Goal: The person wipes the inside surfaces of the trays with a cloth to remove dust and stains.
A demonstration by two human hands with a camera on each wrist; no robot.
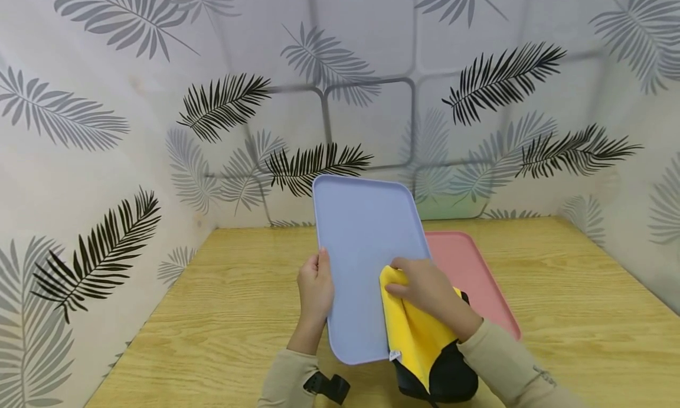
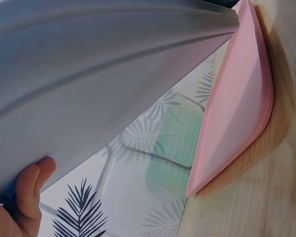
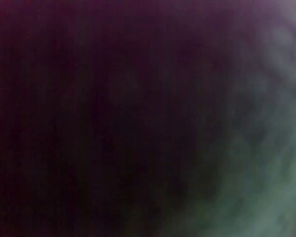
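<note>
My left hand (image 1: 316,287) grips a light blue rectangular tray (image 1: 361,231) by its left edge, thumb over the rim. The tray is held up and tilted above the table. In the left wrist view the fingers (image 2: 29,190) lie against its underside. With my right hand (image 1: 425,287) I hold a yellow cloth (image 1: 411,331) over the tray's lower right part. The cloth hangs past the tray's edge, and a small white tag (image 1: 395,355) shows at its side. Black material (image 1: 454,372) hangs below it. The right wrist view is dark and blurred.
A pink tray (image 1: 473,266) lies on the wooden table (image 1: 234,313) behind and to the right of the blue one, partly covered by it. A leaf-patterned curtain (image 1: 366,124) surrounds the table at the back and sides.
</note>
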